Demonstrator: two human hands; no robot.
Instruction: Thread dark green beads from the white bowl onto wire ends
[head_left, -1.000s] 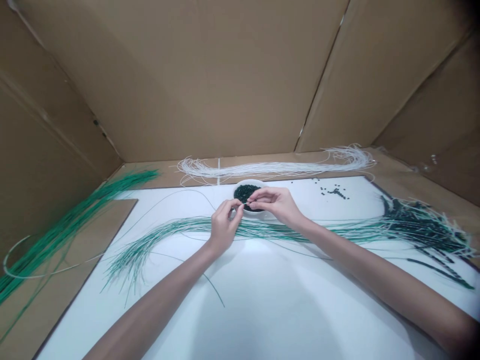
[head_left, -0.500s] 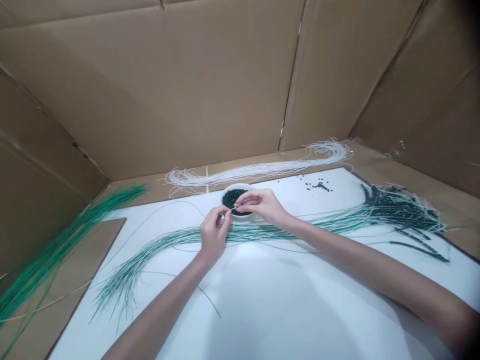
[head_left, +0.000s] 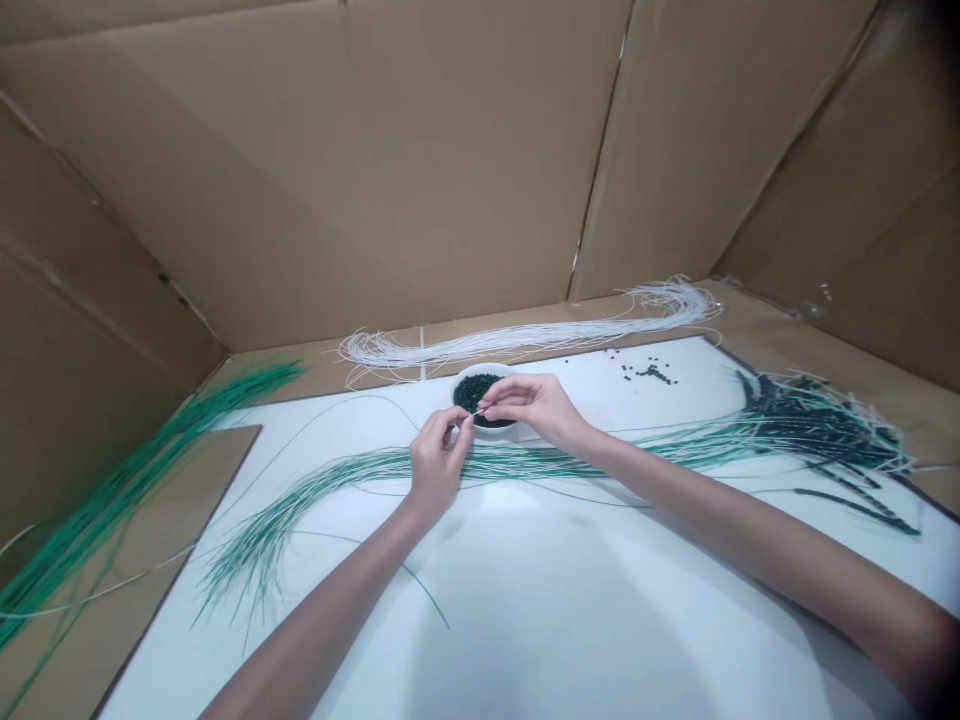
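Observation:
My left hand (head_left: 439,462) and my right hand (head_left: 534,405) meet fingertip to fingertip just in front of a small white bowl (head_left: 501,429) of dark green beads (head_left: 474,390). Both hands are pinched shut. The left pinches a thin white-tipped wire whose end points at the right fingers. The right fingers pinch something too small to make out. Under both wrists a long bundle of green wires (head_left: 360,480) lies across the white sheet (head_left: 540,600).
A bundle of white wires (head_left: 525,338) lies behind the bowl. Beaded dark strands (head_left: 825,430) are heaped at the right, loose beads (head_left: 646,372) near them. More green wires (head_left: 112,490) lie on cardboard at the left. Cardboard walls (head_left: 420,160) enclose the space.
The hands stay pinched together at the bowl, with only small finger shifts. The view has swung slightly between frames.

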